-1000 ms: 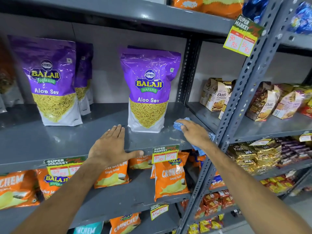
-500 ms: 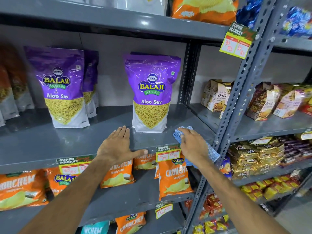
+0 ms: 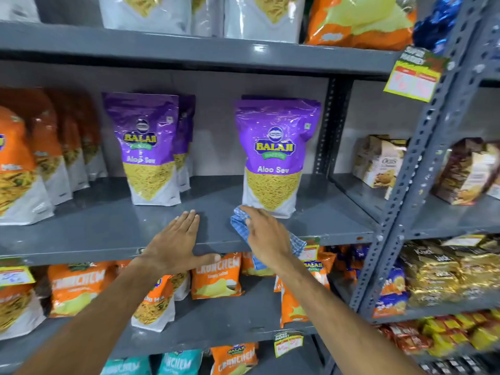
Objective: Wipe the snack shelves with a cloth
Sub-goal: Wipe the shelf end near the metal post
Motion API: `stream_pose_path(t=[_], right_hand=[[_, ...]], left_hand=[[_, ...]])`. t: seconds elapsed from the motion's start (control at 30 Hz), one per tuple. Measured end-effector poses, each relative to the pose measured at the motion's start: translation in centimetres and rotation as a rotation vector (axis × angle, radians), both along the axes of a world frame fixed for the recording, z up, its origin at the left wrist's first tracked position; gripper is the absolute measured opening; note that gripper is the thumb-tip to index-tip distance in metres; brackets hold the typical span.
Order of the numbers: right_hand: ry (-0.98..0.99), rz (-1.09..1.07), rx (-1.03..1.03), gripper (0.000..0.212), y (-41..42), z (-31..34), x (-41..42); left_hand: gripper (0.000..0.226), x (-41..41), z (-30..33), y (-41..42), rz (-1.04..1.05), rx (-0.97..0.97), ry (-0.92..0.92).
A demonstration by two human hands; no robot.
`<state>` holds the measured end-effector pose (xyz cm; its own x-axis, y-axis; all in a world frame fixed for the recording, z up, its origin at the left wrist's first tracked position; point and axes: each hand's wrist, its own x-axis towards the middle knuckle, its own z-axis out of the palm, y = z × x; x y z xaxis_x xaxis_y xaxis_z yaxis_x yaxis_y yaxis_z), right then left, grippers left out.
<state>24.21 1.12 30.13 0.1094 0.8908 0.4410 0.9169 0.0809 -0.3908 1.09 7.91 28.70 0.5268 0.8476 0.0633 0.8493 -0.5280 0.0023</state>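
Observation:
A grey metal shelf (image 3: 108,228) runs across the middle of the view. My right hand (image 3: 266,234) presses a blue checked cloth (image 3: 240,221) flat on the shelf, just in front of a purple Aloo Sev bag (image 3: 274,155). The cloth's other end hangs over the shelf's front edge. My left hand (image 3: 176,242) lies palm down on the shelf's front edge, fingers apart, thumb below the lip, holding nothing. A second purple Aloo Sev bag (image 3: 147,147) stands further left, with more behind it.
Orange snack bags (image 3: 24,163) stand at the left of the same shelf. Orange Crunchem packs (image 3: 216,274) fill the shelf below. A perforated grey upright (image 3: 411,180) divides off the right bay with boxed and gold packs (image 3: 438,272). Price tags (image 3: 414,74) hang from shelf edges.
My right hand has slid the cloth leftward along the shelf, from the right end to in front of the purple bag. My left hand stays on the shelf edge. The view has tilted up.

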Motion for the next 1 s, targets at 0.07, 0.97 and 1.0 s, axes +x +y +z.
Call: stream_pose_path(t=[0.07, 0.97, 1.0], right_hand=[[-0.066, -0.008, 0.021, 0.039, 1.1, -0.6, -1.3], [-0.150, 0.360, -0.342, 0.045, 0.7, -26.4, 0.4], [-0.160, 0.368, -0.329, 0.044, 1.5, -27.7, 0.4]], left_hand=[[0.158, -1.3, -0.1, -0.4, 0.031, 0.005, -0.001], [0.098, -1.0, -28.9, -6.2, 0.000, -0.079, 0.001], [0.098, -0.7, -30.2, -5.6, 0.014, -0.097, 0.014]])
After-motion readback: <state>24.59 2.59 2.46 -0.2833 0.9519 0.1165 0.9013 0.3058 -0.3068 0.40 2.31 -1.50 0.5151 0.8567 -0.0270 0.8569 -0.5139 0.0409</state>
